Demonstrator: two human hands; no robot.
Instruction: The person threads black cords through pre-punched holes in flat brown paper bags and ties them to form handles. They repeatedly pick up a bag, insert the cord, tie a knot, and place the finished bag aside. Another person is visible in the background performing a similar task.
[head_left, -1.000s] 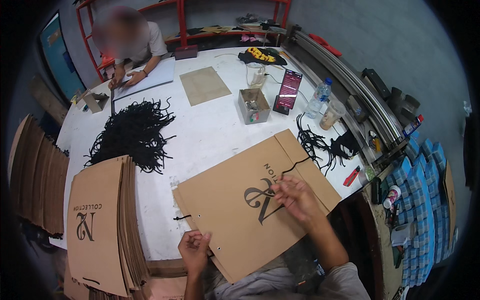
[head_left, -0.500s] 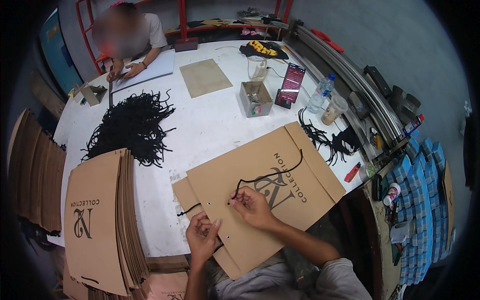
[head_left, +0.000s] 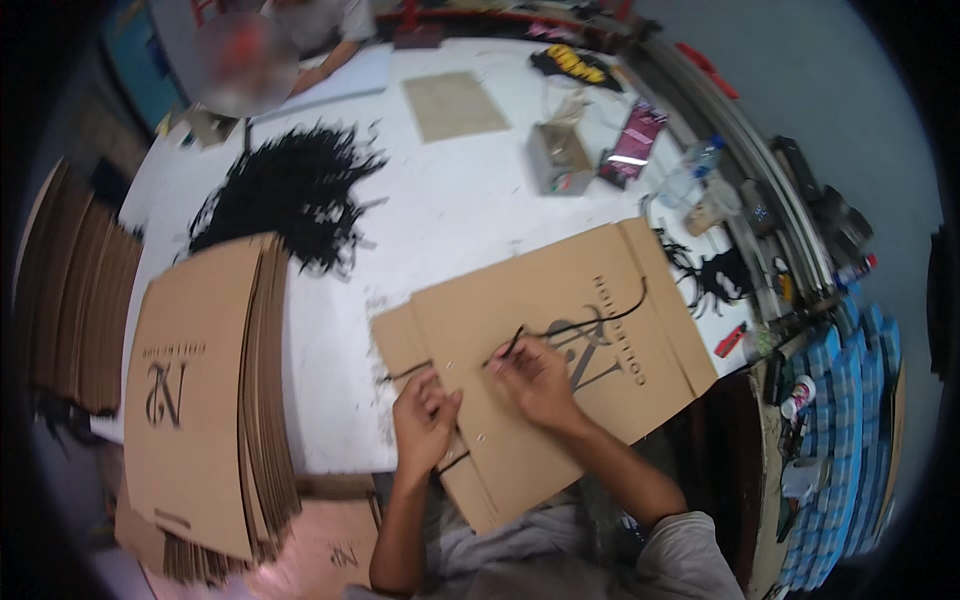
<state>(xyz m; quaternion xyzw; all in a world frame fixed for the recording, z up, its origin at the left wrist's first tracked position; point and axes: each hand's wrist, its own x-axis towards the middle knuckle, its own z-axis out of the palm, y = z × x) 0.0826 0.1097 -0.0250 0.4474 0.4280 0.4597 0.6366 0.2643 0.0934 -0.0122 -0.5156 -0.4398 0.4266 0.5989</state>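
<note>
A flat brown paper bag (head_left: pixel 520 450) with dark print and punched holes lies slanted at the near table edge. My right hand (head_left: pixel 540 385) is closed in a pinch on a black cord (head_left: pixel 590 322), just over the bag near one hole. The cord's free length trails right across the print. My left hand (head_left: pixel 425 425) rests at the bag's holed edge, fingers loosely curled and thumb apart, with nothing visible between them. Another black cord shows at that edge on both sides of my left hand.
Stacked brown bags (head_left: pixel 200 400) stand left, with a heap of black cords (head_left: pixel 290 200) behind. A grey box (head_left: pixel 560 160), phone (head_left: pixel 637 140), bottle (head_left: pixel 690 175) and red cutter (head_left: pixel 730 340) lie to the right. Another person's arm (head_left: pixel 335 65) rests at the far side.
The whole view has shifted, so the bag and table things appear higher and farther right. My right hand keeps its pinch on the cord; my left hand stays at the bag's edge.
</note>
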